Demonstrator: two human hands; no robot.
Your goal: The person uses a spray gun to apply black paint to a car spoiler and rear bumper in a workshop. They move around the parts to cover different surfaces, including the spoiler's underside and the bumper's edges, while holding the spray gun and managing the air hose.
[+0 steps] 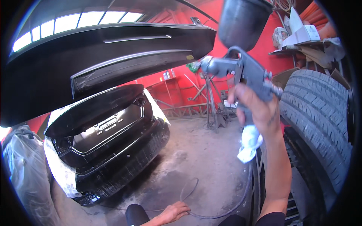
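the right hand (258, 105) was wrapped tightly around the handle of a grey spray gun (250, 69), held well above the floor (211, 158), its nozzle pointing left, near the right end of a long black panel (132, 47). a dark cup (243, 24) sat on top of the gun, and a crumpled pale wrap (250, 141) hung below the handle. the left hand (174, 212) was low over the near edge of the floor, and its fingers seemed to be curled around a thin dark hose (205, 217), which curved right and up toward the wrap. beyond the panel's lower edge, a black car (128, 162) stood with its rear facing the person, white covering (62, 165) along its left side. a plastic-draped shape (28, 177) was at the floor's left edge. to the right of the right forearm was a large tyre (316, 116). a metal stand (212, 100) stood near the floor's far edge, before a red wall (181, 90)
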